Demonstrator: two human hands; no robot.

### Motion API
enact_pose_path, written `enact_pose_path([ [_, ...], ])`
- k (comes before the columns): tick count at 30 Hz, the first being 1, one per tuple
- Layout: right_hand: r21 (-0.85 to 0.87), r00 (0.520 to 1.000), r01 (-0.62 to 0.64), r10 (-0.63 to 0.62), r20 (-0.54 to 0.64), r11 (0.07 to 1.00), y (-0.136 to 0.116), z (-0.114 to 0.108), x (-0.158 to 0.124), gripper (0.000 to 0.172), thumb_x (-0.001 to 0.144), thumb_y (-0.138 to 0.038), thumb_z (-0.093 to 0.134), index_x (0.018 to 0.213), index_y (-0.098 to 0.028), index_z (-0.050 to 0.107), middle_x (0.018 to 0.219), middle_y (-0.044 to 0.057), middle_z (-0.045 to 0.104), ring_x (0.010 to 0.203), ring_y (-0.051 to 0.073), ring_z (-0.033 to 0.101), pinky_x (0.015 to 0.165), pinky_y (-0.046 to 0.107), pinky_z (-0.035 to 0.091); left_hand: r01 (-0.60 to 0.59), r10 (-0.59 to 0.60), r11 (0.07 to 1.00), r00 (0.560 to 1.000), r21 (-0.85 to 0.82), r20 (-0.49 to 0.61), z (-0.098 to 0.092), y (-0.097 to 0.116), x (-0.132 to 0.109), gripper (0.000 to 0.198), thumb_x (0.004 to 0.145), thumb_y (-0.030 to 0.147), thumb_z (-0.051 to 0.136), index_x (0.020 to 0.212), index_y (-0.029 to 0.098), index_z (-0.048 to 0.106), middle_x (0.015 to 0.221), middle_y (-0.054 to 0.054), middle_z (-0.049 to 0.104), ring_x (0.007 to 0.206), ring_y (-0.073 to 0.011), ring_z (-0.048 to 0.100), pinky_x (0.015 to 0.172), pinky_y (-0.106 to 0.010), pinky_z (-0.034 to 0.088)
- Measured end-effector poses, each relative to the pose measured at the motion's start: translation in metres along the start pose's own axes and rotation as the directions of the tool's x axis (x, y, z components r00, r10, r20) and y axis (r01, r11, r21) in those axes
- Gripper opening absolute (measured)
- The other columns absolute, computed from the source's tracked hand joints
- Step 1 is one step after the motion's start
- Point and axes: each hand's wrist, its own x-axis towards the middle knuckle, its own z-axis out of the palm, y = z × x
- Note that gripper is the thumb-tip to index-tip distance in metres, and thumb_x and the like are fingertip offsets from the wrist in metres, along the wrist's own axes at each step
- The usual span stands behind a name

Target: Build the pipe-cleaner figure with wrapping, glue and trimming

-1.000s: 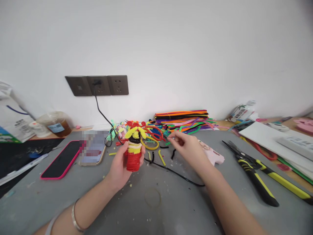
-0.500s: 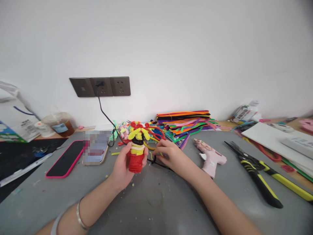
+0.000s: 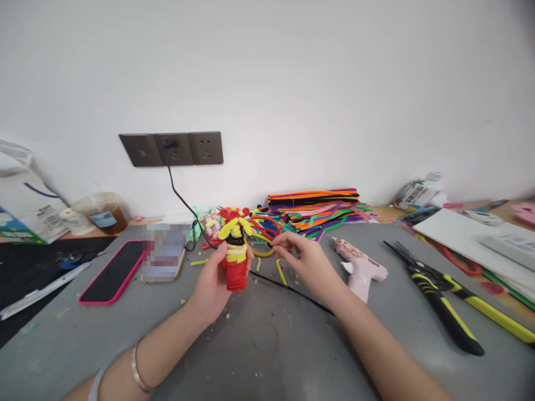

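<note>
My left hand (image 3: pixel 212 287) is wrapped round a small pipe-cleaner figure (image 3: pixel 236 273), holding it upright above the table. The figure has a red body, yellow and cream bands, a black section, yellow petal-like loops and red curls on top. To its right, my right hand (image 3: pixel 303 259) is closed in a pinch, with a small black piece (image 3: pixel 270 244) at the fingertips, partly hidden. Short yellow pipe-cleaner pieces (image 3: pixel 281 272) lie below that hand. A black cord (image 3: pixel 288 287) runs across the table under both hands.
A pink glue gun (image 3: pixel 363 270) and black-yellow pliers (image 3: pixel 443 306) lie to the right. Bundled pipe cleaners (image 3: pixel 313 200) sit by the wall. Two phones, one pink-edged phone (image 3: pixel 115 273), lie left, near a cup of brown drink (image 3: pixel 109 217). A wall socket (image 3: pixel 204 147) feeds the cord.
My right hand has moved up and slightly right, carrying the small black piece, uncovering yellow pieces and the cord. The figure in my left hand has shifted and tilted slightly.
</note>
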Motion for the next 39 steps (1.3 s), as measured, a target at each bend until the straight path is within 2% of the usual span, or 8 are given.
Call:
enact_pose_path([
  [5, 0.425, 0.961, -0.217, 0.27, -0.067, 0.879, 0.004, -0.012, 0.004, 0.024, 0.075, -0.04, 0.076, 0.09, -0.021, 0.072, 0.084, 0.007, 0.081, 0.077, 0.025, 0.078, 0.077, 0.038, 0.062, 0.005, -0.003, 0.999, 0.999, 0.034, -0.043, 0.001, -0.003, 0.002, 0.048, 0.066, 0.052, 0.093, 0.093, 0.017, 0.075, 0.095, -0.006, 0.075, 0.077, -0.0167, 0.067, 0.061, -0.024, 0.055],
  [9, 0.454, 0.937, -0.232, 0.323, -0.134, 0.86, 0.004, -0.022, 0.005, 0.032, 0.071, -0.047, 0.081, 0.087, -0.02, 0.073, 0.082, 0.009, 0.081, 0.075, 0.025, 0.078, 0.07, 0.036, 0.061, -0.017, 0.018, 1.0, 0.998, 0.021, -0.065, -0.001, -0.007, 0.004, 0.048, 0.065, 0.048, 0.095, 0.097, 0.018, 0.077, 0.101, -0.006, 0.076, 0.087, -0.0179, 0.069, 0.069, -0.025, 0.058],
  [14, 0.352, 0.873, -0.125, 0.271, -0.405, 0.928, 0.008, -0.039, 0.006, 0.034, 0.077, -0.053, 0.078, 0.08, -0.02, 0.069, 0.064, 0.002, 0.069, 0.055, 0.015, 0.061, 0.051, 0.027, 0.049, -0.033, 0.034, 0.999, 0.995, 0.005, -0.09, -0.002, -0.007, 0.006, 0.049, 0.063, 0.045, 0.097, 0.099, 0.017, 0.079, 0.105, -0.006, 0.077, 0.09, -0.0171, 0.069, 0.075, -0.026, 0.06],
  [18, 0.509, 0.77, -0.027, 0.342, -0.538, 0.86, 0.018, -0.052, 0.007, 0.032, 0.081, -0.051, 0.078, 0.082, -0.022, 0.064, 0.063, -0.005, 0.059, 0.049, 0.009, 0.051, 0.045, 0.022, 0.043, -0.087, 0.083, 0.996, 0.985, -0.025, -0.152, -0.003, -0.004, 0.008, 0.046, 0.062, 0.044, 0.097, 0.094, 0.016, 0.079, 0.104, -0.006, 0.078, 0.091, -0.0184, 0.07, 0.076, -0.027, 0.061],
  [23, 0.692, 0.715, 0.142, 0.411, -0.566, 0.708, 0.02, -0.055, 0.01, 0.03, 0.075, -0.038, 0.084, 0.097, -0.023, 0.072, 0.081, -0.002, 0.071, 0.062, 0.009, 0.065, 0.055, 0.019, 0.053, -0.119, 0.117, 0.993, 0.986, -0.011, -0.12, -0.007, -0.007, 0.009, 0.039, 0.066, 0.039, 0.096, 0.095, 0.018, 0.079, 0.107, -0.005, 0.079, 0.09, -0.0172, 0.07, 0.073, -0.024, 0.059],
  [26, 0.695, 0.763, 0.122, 0.381, -0.522, 0.709, 0.007, -0.043, 0.009, 0.031, 0.077, -0.039, 0.083, 0.1, -0.023, 0.069, 0.098, 0.005, 0.08, 0.077, 0.015, 0.075, 0.064, 0.023, 0.059, -0.051, 0.054, 0.997, 0.996, 0.056, -0.065, -0.009, -0.009, 0.007, 0.04, 0.068, 0.04, 0.095, 0.098, 0.018, 0.079, 0.109, -0.007, 0.079, 0.092, -0.019, 0.07, 0.075, -0.026, 0.058],
  [32, 0.593, 0.932, -0.012, 0.223, -0.284, 0.805, -0.022, -0.014, -0.001, 0.025, 0.081, -0.043, 0.081, 0.086, -0.022, 0.068, 0.074, 0.003, 0.076, 0.068, 0.019, 0.075, 0.058, 0.026, 0.056, 0.081, -0.089, 0.975, 0.996, 0.208, 0.029, -0.007, -0.011, 0.003, 0.043, 0.068, 0.041, 0.095, 0.102, 0.019, 0.08, 0.106, -0.009, 0.079, 0.094, -0.0194, 0.071, 0.081, -0.028, 0.056],
  [39, 0.208, 0.95, 0.198, -0.135, -0.283, 0.958, -0.035, -0.004, -0.008, 0.013, 0.087, -0.022, 0.07, 0.075, -0.022, 0.065, 0.066, -0.003, 0.057, 0.056, 0.012, 0.045, 0.051, 0.025, 0.037, 0.056, -0.065, 0.955, 0.998, 0.291, 0.022, -0.013, -0.016, 0.005, 0.043, 0.071, 0.042, 0.093, 0.106, 0.021, 0.08, 0.11, -0.008, 0.079, 0.1, -0.0205, 0.069, 0.084, -0.028, 0.055],
])
